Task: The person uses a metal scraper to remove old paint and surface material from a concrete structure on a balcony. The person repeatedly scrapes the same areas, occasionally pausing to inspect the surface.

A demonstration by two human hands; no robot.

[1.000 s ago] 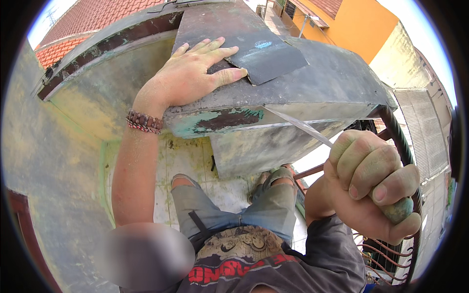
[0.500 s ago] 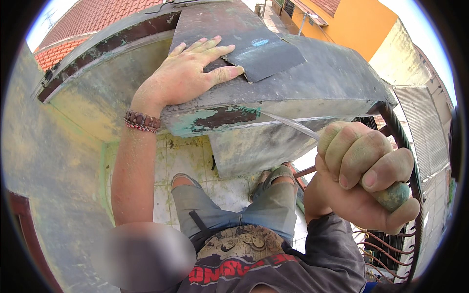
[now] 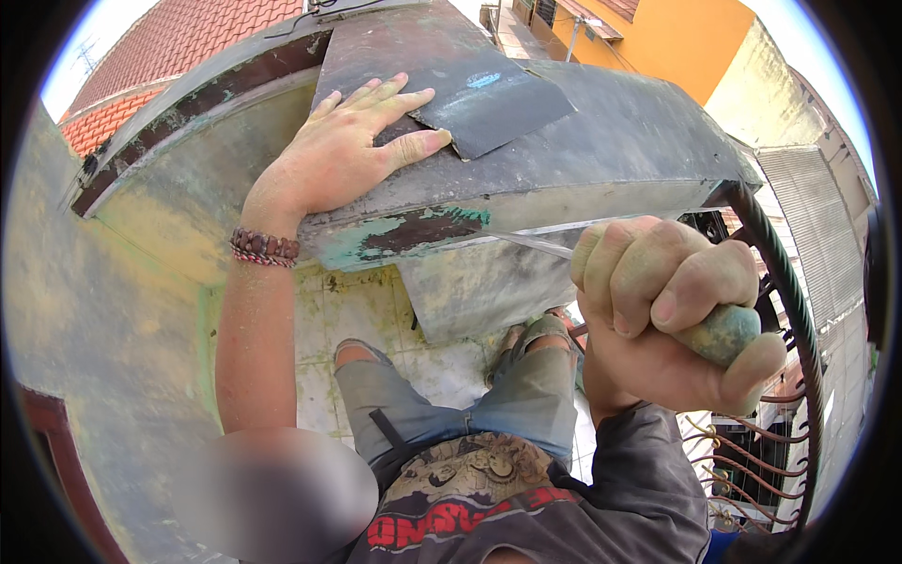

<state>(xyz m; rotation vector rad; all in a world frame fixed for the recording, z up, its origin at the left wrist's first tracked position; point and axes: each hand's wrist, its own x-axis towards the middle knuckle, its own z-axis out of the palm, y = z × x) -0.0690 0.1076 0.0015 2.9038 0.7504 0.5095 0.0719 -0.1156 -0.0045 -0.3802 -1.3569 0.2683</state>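
Note:
My left hand [image 3: 348, 150] lies flat on top of the grey painted wall ledge [image 3: 620, 141], fingers spread, the thumb beside the edge of a dark flat sheet [image 3: 498, 117]. My right hand [image 3: 662, 291] is closed around a scraper's rounded, mottled green handle [image 3: 725, 334]. Its thin metal blade [image 3: 531, 243] points left, with the tip at the ledge's front edge, by the right end of a worn patch [image 3: 423, 233]. There, brown and turquoise show under the grey. Most of the handle is hidden by my fingers.
A dark twisted metal railing [image 3: 785, 273] curves down at the right, with scrolled bars [image 3: 752, 461] below. Under the ledge are dirty white floor tiles [image 3: 362, 310]. A weathered wall [image 3: 103, 310] stands on the left. Tiled roofs [image 3: 178, 56] and an orange building [image 3: 676, 42] rise beyond.
My right hand has moved left and slightly up in the picture with the scraper, its blade tip still at the worn patch. My left hand stays flat on the ledge; the whole view has shifted slightly.

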